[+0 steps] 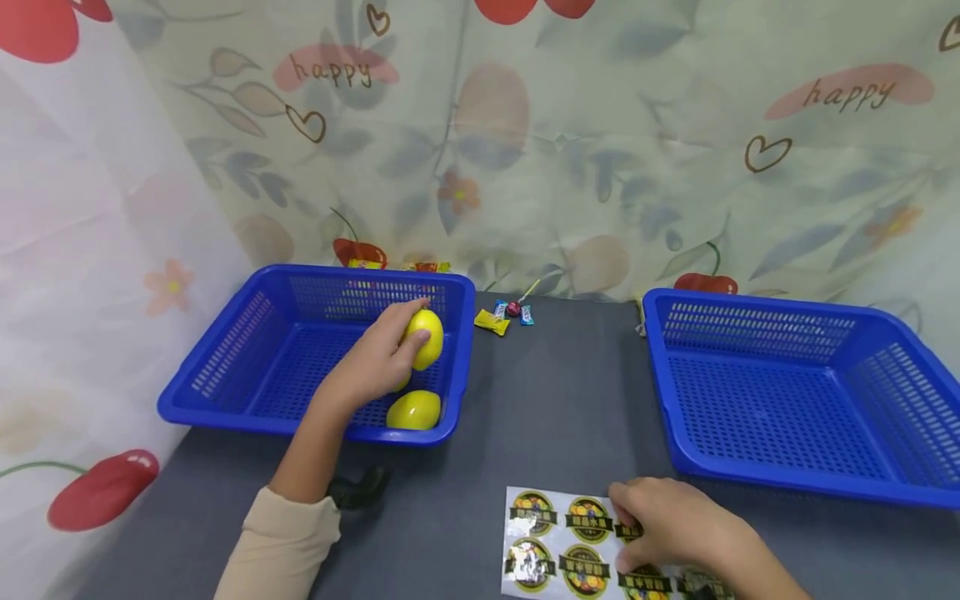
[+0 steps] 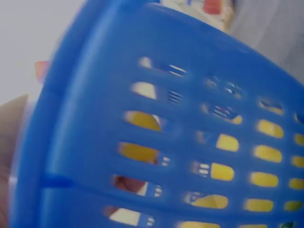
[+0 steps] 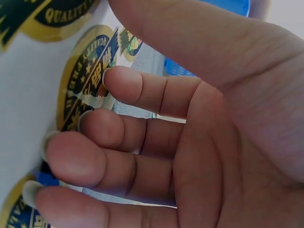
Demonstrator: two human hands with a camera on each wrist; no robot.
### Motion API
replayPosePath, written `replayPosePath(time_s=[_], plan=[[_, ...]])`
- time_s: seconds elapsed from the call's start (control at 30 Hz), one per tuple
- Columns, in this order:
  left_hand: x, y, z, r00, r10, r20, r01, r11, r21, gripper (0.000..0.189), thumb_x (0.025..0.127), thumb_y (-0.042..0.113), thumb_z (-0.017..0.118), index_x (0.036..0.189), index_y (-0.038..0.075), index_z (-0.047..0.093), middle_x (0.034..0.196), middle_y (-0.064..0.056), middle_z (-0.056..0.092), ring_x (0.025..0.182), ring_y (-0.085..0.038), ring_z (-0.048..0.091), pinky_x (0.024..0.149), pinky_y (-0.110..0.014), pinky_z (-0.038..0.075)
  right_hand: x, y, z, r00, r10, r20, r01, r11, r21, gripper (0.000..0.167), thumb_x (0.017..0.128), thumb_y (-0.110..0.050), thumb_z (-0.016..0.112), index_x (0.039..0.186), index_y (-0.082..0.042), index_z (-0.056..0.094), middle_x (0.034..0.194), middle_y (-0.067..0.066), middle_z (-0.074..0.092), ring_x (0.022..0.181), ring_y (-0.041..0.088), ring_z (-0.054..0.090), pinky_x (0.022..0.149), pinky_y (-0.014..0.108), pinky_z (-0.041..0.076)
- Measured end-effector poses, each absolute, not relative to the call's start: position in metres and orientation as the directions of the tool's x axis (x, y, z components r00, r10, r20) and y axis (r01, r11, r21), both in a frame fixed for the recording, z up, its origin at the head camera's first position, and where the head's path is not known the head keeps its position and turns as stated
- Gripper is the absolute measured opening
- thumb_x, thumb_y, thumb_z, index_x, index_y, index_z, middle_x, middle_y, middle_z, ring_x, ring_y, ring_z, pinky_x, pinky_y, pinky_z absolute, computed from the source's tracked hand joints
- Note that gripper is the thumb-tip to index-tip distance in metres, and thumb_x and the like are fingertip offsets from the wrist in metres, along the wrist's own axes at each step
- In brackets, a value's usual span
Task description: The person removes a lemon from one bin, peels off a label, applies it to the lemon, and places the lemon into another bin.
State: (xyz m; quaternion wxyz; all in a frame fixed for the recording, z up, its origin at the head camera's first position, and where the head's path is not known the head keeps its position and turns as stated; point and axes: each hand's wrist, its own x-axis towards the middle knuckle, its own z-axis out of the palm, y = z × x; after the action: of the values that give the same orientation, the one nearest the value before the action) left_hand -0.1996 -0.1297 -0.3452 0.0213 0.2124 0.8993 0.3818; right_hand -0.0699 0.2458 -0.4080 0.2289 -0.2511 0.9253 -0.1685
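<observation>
My left hand (image 1: 381, 354) grips a yellow lemon (image 1: 427, 343) above the right side of the left blue basket (image 1: 467, 354). Beneath it another lemon (image 1: 415, 410) lies in the basket's near right corner, and a further one (image 1: 402, 384) is mostly covered by the hand. The left wrist view is filled by the slotted basket wall (image 2: 95, 118), with yellow showing through the slots. On the table, the fingertips of my right hand (image 1: 678, 521) touch a white sheet of round fruit stickers (image 1: 558, 533). In the right wrist view its fingers (image 3: 128, 88) are loosely bent against the sheet.
A second blue basket (image 1: 817, 490) stands at the right. Between the baskets, near the patterned curtain (image 1: 555, 192), lie a lollipop (image 1: 513, 308) and several wrapped candies (image 1: 492, 323). More wrappers (image 1: 429, 267) show behind the left basket. A black object (image 1: 363, 489) lies beside my left wrist.
</observation>
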Motion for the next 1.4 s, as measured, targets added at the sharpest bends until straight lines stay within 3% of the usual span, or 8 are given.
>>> replayPosePath(time_s=[0.37, 0.6, 0.77, 0.9, 1.03, 1.17, 1.27, 1.4], plan=[[-0.177, -0.107, -0.334, -0.865, 0.438, 0.246, 0.388, 0.272, 0.880, 0.049, 0.108, 0.026, 0.047, 0.154, 0.013, 0.037, 0.143, -0.010, 0.044, 0.113, -0.027, 0.055, 0.096, -0.043, 0.050, -0.073, 0.245, -0.409, -0.775, -0.571, -0.270, -0.429, 0.790, -0.437, 0.048, 0.068, -0.040, 0.090, 0.078, -0.021, 0.047, 0.068, -0.013, 0.034, 0.059, 0.004, 0.031, 0.053, 0.027, 0.029], [-0.156, -0.067, -0.336, -0.846, 0.468, 0.254, 0.369, 0.172, 0.913, 0.045, 0.106, 0.025, 0.054, 0.149, 0.014, 0.048, 0.129, -0.010, 0.055, 0.091, -0.026, 0.065, 0.074, -0.041, 0.058, -0.072, 0.245, -0.409, -0.777, -0.570, -0.268, -0.436, 0.793, -0.425, 0.049, 0.068, -0.041, 0.090, 0.078, -0.021, 0.047, 0.068, -0.013, 0.035, 0.059, 0.004, 0.031, 0.053, 0.028, 0.029], [-0.139, -0.030, -0.348, -0.856, 0.468, 0.217, 0.387, 0.304, 0.871, 0.047, 0.103, 0.037, 0.057, 0.145, 0.016, 0.052, 0.125, -0.003, 0.059, 0.089, -0.017, 0.062, 0.074, -0.032, 0.057, -0.071, 0.246, -0.410, -0.775, -0.563, -0.287, -0.416, 0.796, -0.439, 0.048, 0.069, -0.040, 0.090, 0.079, -0.021, 0.047, 0.068, -0.011, 0.035, 0.058, 0.005, 0.030, 0.053, 0.028, 0.029], [-0.132, -0.004, -0.367, -0.844, 0.496, 0.206, 0.462, 0.474, 0.750, 0.051, 0.103, 0.044, 0.054, 0.145, 0.015, 0.052, 0.128, -0.002, 0.058, 0.095, -0.011, 0.058, 0.076, -0.026, 0.051, -0.069, 0.246, -0.412, -0.775, -0.553, -0.306, -0.391, 0.800, -0.455, 0.048, 0.070, -0.039, 0.090, 0.079, -0.021, 0.047, 0.068, -0.011, 0.035, 0.057, 0.005, 0.030, 0.052, 0.028, 0.029], [-0.133, 0.012, -0.390, -0.843, 0.502, 0.192, 0.500, 0.603, 0.622, 0.050, 0.103, 0.044, 0.053, 0.142, 0.011, 0.055, 0.127, -0.006, 0.059, 0.090, -0.013, 0.060, 0.072, -0.028, 0.050, -0.069, 0.245, -0.412, -0.774, -0.553, -0.307, -0.394, 0.802, -0.449, 0.047, 0.070, -0.039, 0.090, 0.080, -0.021, 0.048, 0.068, -0.010, 0.036, 0.057, 0.005, 0.031, 0.052, 0.028, 0.030], [-0.144, 0.019, -0.414, -0.878, 0.453, 0.154, 0.462, 0.720, 0.518, 0.050, 0.101, 0.046, 0.055, 0.134, 0.009, 0.061, 0.114, -0.007, 0.063, 0.080, -0.016, 0.060, 0.066, -0.030, 0.050, -0.070, 0.245, -0.411, -0.773, -0.559, -0.300, -0.413, 0.802, -0.430, 0.047, 0.070, -0.040, 0.090, 0.081, -0.022, 0.047, 0.068, -0.010, 0.038, 0.058, 0.005, 0.032, 0.052, 0.028, 0.031], [-0.152, 0.019, -0.424, -0.903, 0.415, 0.110, 0.415, 0.779, 0.470, 0.051, 0.100, 0.051, 0.054, 0.129, 0.010, 0.064, 0.105, -0.006, 0.063, 0.077, -0.017, 0.059, 0.066, -0.032, 0.051, -0.070, 0.245, -0.410, -0.772, -0.566, -0.288, -0.430, 0.800, -0.419, 0.048, 0.070, -0.041, 0.090, 0.081, -0.022, 0.047, 0.069, -0.011, 0.039, 0.058, 0.005, 0.033, 0.052, 0.028, 0.032], [-0.157, 0.019, -0.425, -0.907, 0.416, 0.058, 0.394, 0.794, 0.463, 0.055, 0.102, 0.056, 0.046, 0.131, 0.011, 0.063, 0.110, -0.006, 0.064, 0.085, -0.020, 0.063, 0.072, -0.037, 0.054, -0.071, 0.244, -0.408, -0.773, -0.566, -0.286, -0.435, 0.802, -0.410, 0.047, 0.070, -0.042, 0.090, 0.081, -0.022, 0.048, 0.070, -0.011, 0.040, 0.059, 0.005, 0.034, 0.053, 0.028, 0.032]])
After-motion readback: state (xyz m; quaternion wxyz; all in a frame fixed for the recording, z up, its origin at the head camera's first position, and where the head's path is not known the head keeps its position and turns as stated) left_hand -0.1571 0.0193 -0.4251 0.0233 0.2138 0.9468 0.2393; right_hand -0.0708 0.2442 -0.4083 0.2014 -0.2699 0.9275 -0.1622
